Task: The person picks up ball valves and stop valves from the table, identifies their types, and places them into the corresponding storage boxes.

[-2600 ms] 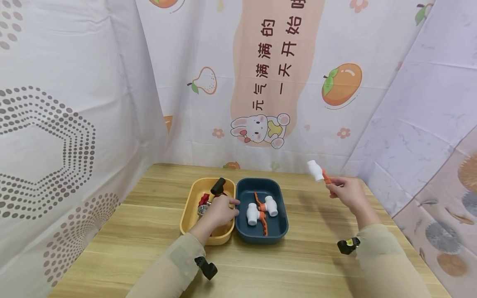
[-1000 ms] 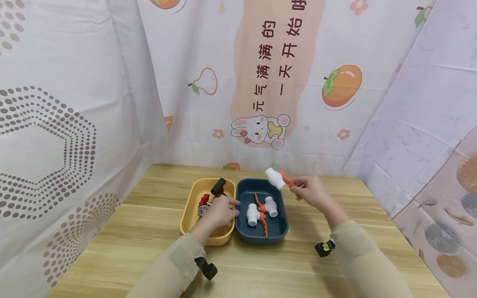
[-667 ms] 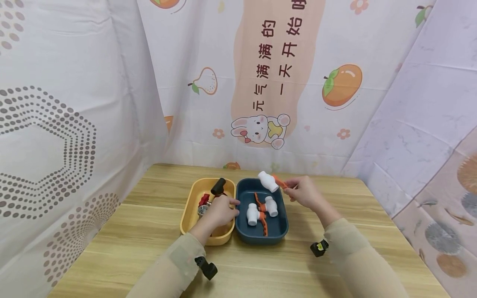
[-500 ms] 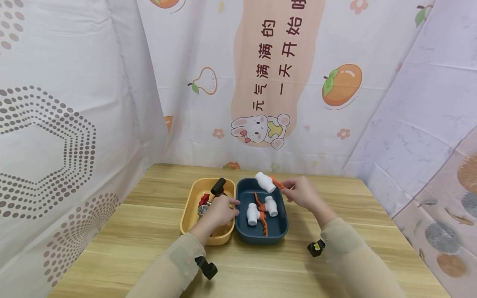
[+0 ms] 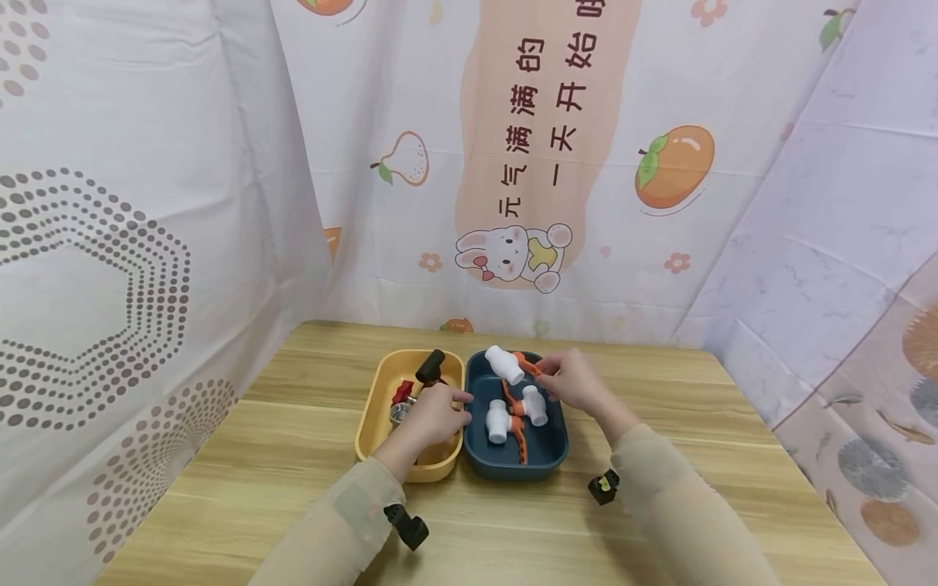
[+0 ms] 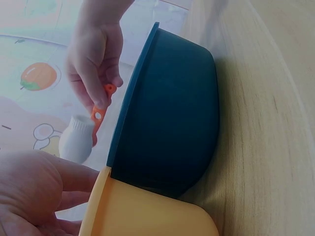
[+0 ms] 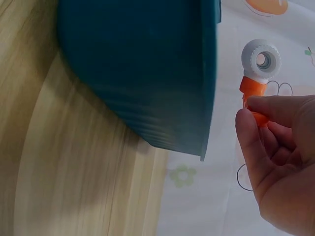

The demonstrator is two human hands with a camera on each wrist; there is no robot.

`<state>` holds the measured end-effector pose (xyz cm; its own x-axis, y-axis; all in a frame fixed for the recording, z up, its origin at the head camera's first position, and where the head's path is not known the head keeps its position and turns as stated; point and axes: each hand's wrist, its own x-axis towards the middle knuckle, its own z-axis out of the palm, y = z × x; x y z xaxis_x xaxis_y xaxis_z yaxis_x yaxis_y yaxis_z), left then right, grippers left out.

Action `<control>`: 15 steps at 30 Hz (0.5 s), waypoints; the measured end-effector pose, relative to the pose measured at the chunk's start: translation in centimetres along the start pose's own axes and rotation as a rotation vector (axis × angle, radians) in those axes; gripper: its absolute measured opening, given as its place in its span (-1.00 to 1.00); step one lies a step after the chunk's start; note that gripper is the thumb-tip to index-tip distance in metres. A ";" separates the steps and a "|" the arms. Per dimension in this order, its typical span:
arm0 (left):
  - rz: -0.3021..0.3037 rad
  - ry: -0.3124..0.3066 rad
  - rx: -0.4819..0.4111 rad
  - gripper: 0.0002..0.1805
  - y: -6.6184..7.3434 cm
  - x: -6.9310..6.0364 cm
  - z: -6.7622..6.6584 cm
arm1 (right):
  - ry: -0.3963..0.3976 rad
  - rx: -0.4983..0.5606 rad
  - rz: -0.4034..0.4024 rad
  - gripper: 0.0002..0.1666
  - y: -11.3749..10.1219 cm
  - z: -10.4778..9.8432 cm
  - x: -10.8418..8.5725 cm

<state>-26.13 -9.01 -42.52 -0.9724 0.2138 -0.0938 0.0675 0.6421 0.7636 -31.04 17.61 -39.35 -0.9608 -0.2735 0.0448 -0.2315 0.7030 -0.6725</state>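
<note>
My right hand (image 5: 575, 381) pinches the orange lever handle of a white plastic ball valve (image 5: 506, 365), held above the far part of the dark blue bin (image 5: 545, 460). In the right wrist view, thumb and fingers close on that handle, and the valve's round opening shows. Two more white ball valves, one (image 5: 497, 422) nearer and one (image 5: 534, 405) farther right, lie in the blue bin. My left hand (image 5: 432, 415) lies over the yellow bin (image 5: 364, 439), its fingers extended to the rims where both bins meet. The left wrist view shows it beside the yellow rim, fingertips partly hidden.
Inside the yellow bin are a red-handled metal valve (image 5: 401, 393) and a black-handled piece (image 5: 430, 366), partly covered by my left hand. The bins stand side by side on a wooden table (image 5: 308, 423). Printed curtains (image 5: 410, 268) hang behind and at both sides.
My right hand has carried the ball valve leftward from the table's right side and lowered it over the blue bin. The left hand and both bins stay in place.
</note>
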 end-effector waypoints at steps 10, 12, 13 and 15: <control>0.000 0.004 0.002 -0.61 0.0 0.0 0.1 | -0.020 0.037 0.042 -0.74 -0.1 0.7 0.4; -0.004 0.003 -0.003 -0.60 0.0 0.0 0.1 | -0.017 0.032 0.050 -0.75 -0.1 0.8 0.5; -0.005 0.003 -0.005 -0.60 0.0 0.0 0.1 | -0.020 0.027 0.050 -0.75 -0.2 0.9 0.5; -0.009 0.001 -0.008 -0.61 -0.1 0.1 0.1 | -0.022 0.011 0.050 -0.76 -0.2 1.0 0.5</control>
<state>-26.17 -8.95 -42.64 -0.9732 0.2073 -0.1000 0.0570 0.6379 0.7680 -31.30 16.69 -39.96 -0.9674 -0.2532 -0.0052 -0.1819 0.7090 -0.6814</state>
